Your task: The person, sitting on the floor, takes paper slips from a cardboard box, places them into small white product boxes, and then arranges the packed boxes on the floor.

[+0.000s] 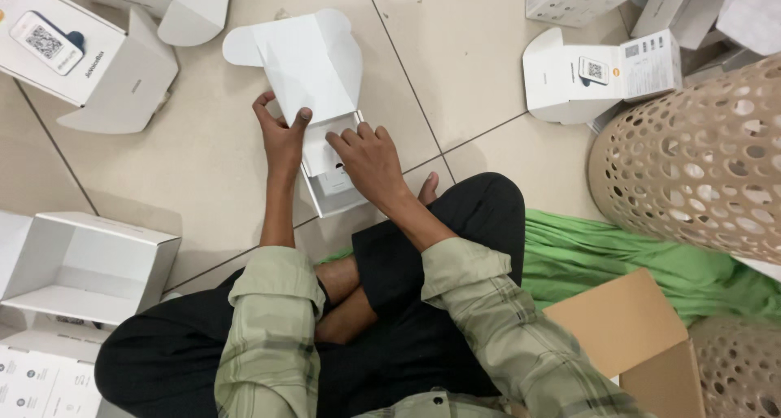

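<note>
The left hand [281,137] pinches the raised lid of a white box [313,76] lying on the floor tiles [455,60]. The right hand [370,159], fingers spread flat, presses inside the box, hiding its contents. A perforated basket [700,157] is cut off at right.

I see a small white cardboard box [329,170] lying open on the tiled floor just before my crossed legs, its lid flap [305,64] raised and folded back.
</note>
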